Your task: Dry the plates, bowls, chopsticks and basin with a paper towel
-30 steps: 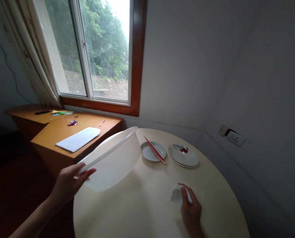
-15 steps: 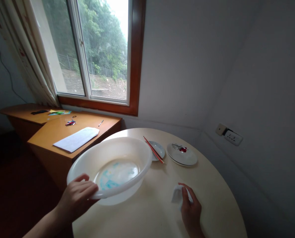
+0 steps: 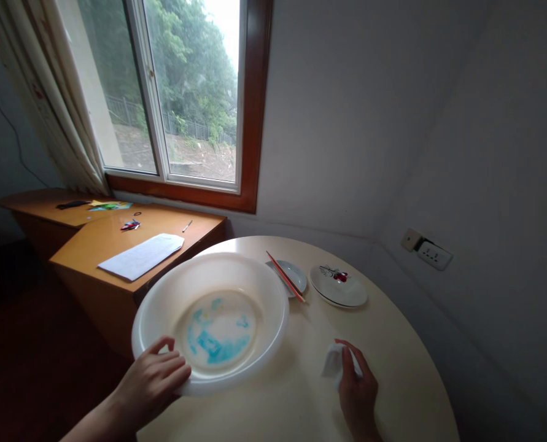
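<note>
A large white plastic basin [image 3: 264,288] with a blue pattern on its bottom sits upright on the round cream table [image 3: 393,344]. My left hand [image 3: 151,383] grips its near rim, fingers curled over the edge. My right hand [image 3: 358,390] lies on the table to the right, fingers pressed on a small crumpled white cloth [image 3: 333,363]. Beyond the basin a small grey saucer [image 3: 296,275] carries red chopsticks [image 3: 285,276]. A white plate [image 3: 338,287] with a red and black design stands next to it.
A wooden desk [image 3: 102,245] left of the table holds a white sheet of paper [image 3: 140,256], a pen and small items. A window [image 3: 181,92] with a curtain is behind. A wall socket [image 3: 432,253] sits on the right wall.
The basin was held tilted on its side above the table edge; my left hand turned it upright and set it down flat. My right hand stayed on the cloth.
</note>
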### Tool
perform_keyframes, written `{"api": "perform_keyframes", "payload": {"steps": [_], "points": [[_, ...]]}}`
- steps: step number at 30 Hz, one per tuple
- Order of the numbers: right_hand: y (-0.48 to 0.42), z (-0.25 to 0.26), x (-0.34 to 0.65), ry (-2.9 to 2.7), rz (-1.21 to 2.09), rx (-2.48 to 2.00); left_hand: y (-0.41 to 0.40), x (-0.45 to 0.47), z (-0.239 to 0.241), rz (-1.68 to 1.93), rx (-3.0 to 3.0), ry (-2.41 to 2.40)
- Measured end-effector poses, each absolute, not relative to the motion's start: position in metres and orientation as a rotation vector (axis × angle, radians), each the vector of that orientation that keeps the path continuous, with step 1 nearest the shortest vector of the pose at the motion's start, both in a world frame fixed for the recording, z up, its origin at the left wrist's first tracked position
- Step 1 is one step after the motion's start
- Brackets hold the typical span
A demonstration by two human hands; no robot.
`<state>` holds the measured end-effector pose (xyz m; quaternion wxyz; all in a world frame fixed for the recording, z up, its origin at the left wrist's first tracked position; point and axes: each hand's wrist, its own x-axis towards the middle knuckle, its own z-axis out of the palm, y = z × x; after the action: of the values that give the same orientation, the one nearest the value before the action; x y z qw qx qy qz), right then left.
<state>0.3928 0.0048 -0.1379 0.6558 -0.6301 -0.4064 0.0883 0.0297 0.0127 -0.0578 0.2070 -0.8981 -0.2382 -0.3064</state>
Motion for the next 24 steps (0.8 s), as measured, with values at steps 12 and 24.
{"api": "perform_keyframes", "payload": {"steps": [12, 24], "points": [[0.004, -0.133, 0.391, -0.909, 0.211, -1.407, 0.078, -0.010, -0.063, -0.732, -2.474, -1.163], [0.004, -0.131, 0.391, -0.884, 0.263, -1.383, 0.154, -0.035, -0.067, -0.620, -2.507, -1.289]]}}
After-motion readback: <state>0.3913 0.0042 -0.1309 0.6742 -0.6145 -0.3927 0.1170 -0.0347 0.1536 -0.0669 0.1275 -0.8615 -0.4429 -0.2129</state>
